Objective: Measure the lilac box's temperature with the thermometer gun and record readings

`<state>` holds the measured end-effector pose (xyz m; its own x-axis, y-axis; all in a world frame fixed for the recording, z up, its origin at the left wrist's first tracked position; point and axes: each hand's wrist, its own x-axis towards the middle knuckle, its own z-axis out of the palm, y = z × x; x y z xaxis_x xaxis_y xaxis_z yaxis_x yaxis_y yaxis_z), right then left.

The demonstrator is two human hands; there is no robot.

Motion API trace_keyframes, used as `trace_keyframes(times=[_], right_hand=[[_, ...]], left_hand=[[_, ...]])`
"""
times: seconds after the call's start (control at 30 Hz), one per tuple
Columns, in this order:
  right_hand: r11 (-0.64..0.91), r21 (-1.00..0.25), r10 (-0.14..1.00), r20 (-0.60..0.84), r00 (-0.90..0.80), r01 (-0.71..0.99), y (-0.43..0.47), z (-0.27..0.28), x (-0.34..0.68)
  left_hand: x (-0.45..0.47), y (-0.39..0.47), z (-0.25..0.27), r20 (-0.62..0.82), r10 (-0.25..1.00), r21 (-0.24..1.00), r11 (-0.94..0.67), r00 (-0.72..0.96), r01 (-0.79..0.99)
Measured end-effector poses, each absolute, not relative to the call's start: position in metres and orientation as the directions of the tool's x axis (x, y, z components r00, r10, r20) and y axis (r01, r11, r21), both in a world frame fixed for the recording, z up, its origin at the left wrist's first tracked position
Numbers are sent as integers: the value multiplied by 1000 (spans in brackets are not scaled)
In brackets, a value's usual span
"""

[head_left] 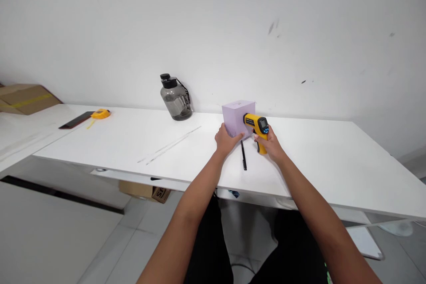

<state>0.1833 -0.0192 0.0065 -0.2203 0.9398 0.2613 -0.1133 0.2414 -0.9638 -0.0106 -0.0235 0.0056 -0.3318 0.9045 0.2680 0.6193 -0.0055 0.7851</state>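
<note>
My left hand grips the lower front of a pale purple box, thumb and fingers at its two sides. In my right hand is a yellow and black infrared thermometer gun, held by its handle. Its nose is at the right side of the box; I cannot tell whether they touch. The gun's small screen faces me. A black pen lies on the white table between my forearms, its far end close to the box.
A grey, see-through water bottle with a black lid stands tilted near the wall. Further left lie a yellow tape measure and a dark flat strip. A cardboard box sits at the far left, another carton below the tabletop.
</note>
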Motion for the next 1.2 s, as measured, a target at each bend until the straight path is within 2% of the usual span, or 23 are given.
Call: trace_keyframes(times=[1.2], right_hand=[[251, -962, 936, 270, -224, -111, -17, 7, 187]], left_hand=[[-9, -23, 4, 286, 902, 772, -18, -322, 635]])
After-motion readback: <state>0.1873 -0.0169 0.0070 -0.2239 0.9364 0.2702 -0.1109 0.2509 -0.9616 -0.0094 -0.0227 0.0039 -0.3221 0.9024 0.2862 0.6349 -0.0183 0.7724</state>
